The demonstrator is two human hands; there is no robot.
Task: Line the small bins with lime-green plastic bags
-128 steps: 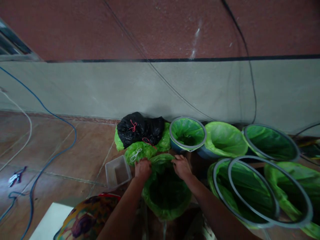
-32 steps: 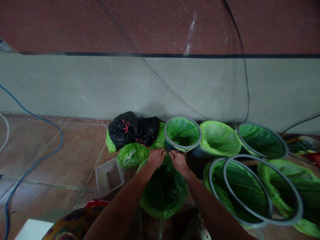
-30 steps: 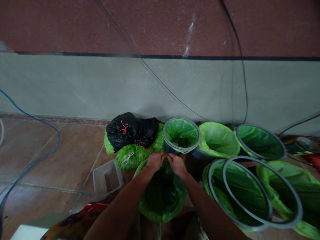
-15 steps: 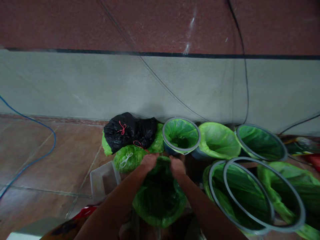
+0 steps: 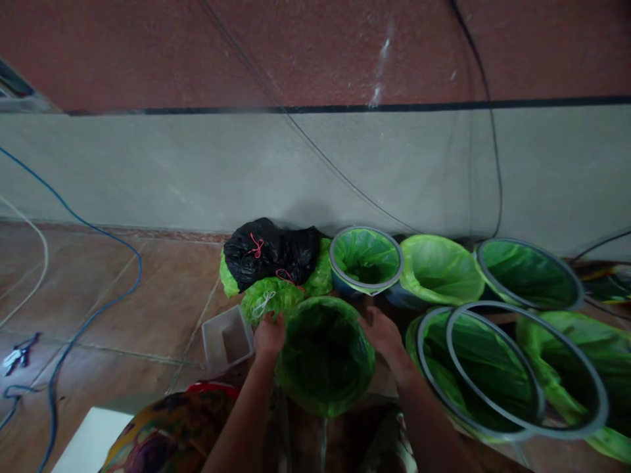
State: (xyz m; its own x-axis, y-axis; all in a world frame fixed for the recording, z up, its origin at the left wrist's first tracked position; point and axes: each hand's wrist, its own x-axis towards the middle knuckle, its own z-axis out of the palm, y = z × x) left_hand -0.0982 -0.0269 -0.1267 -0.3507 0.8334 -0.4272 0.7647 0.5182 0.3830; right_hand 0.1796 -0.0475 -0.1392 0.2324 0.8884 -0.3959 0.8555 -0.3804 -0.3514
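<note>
Directly in front of me stands a bin lined with a green plastic bag (image 5: 328, 414), its mouth spread round and its inside dark. My left hand (image 5: 269, 335) is at the left side of the rim, fingers slightly apart, close against the bag. On the other side, my right hand (image 5: 383, 334) has its fingers spread, with the thumb side by the bag's edge. Neither hand visibly grips anything. Just beyond the left hand lies a tied green bag (image 5: 273, 297), with tied black bags (image 5: 269, 253) behind it.
Along the wall stand green-lined bins, including a ringed bin (image 5: 365, 230) and a bin without a ring (image 5: 438, 269). At right, a loose grey ring (image 5: 599, 394) rests across another lined bin (image 5: 428, 348). A white plastic tray (image 5: 224, 341) and a blue cable (image 5: 98, 309) lie on the tiles at left.
Both hands have moved apart from the far rim to the bin's two sides and come nearer. The bag's mouth, bunched at the far edge before, is now wide and round.
</note>
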